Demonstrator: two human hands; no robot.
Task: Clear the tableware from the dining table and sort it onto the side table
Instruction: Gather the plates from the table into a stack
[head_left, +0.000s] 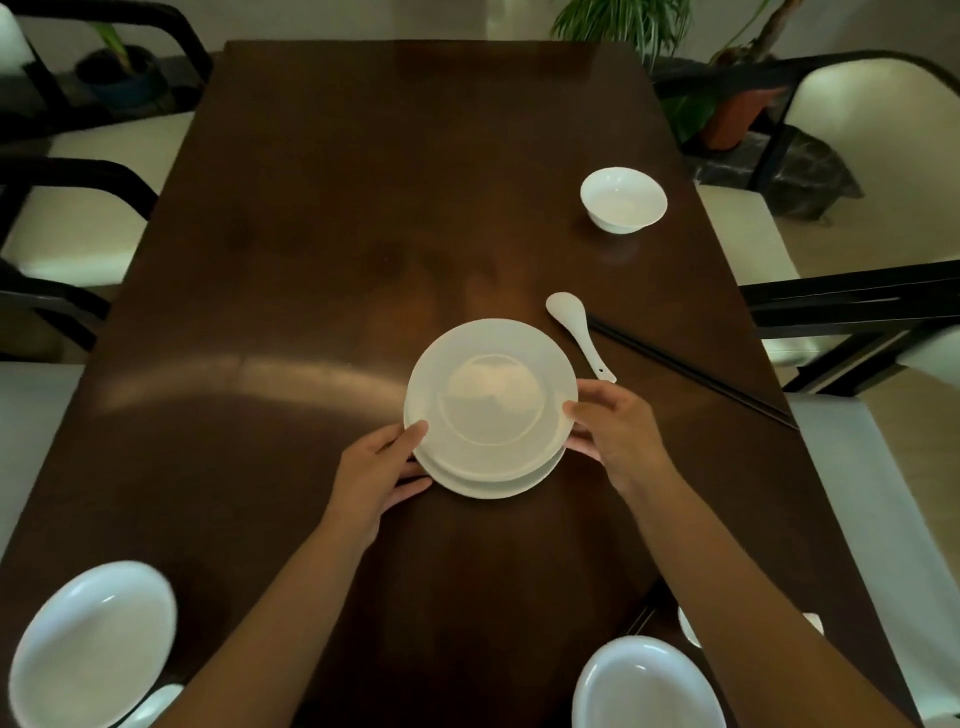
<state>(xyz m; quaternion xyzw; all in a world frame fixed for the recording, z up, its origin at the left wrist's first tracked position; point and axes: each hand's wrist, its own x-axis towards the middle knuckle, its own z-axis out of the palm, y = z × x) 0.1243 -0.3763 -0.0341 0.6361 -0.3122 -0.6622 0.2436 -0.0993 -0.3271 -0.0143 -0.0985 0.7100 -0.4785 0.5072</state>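
Centrally, a stack of white plates (491, 410) is held between both hands on the dark wooden dining table (322, 234). The left hand (376, 475) is clamped on the stack's left edge, its thumb laid over the upper rim and its fingers tucked beneath the lower plate. The right hand (618, 434) is closed on the right edge in the same manner, thumb on top and fingers curled under the rim. Both forearms are stretched forward from the bottom of the view, angled inward toward the stack. Just beyond the right hand, a white ceramic spoon (579, 332) is seen lying on the table, with black chopsticks (691, 369) beside it. Farther off on the right, a small white bowl (622, 199) stands upright. Near the bottom edge, a white bowl (93, 644) is seen at the left and another white bowl (644, 686) at the right.
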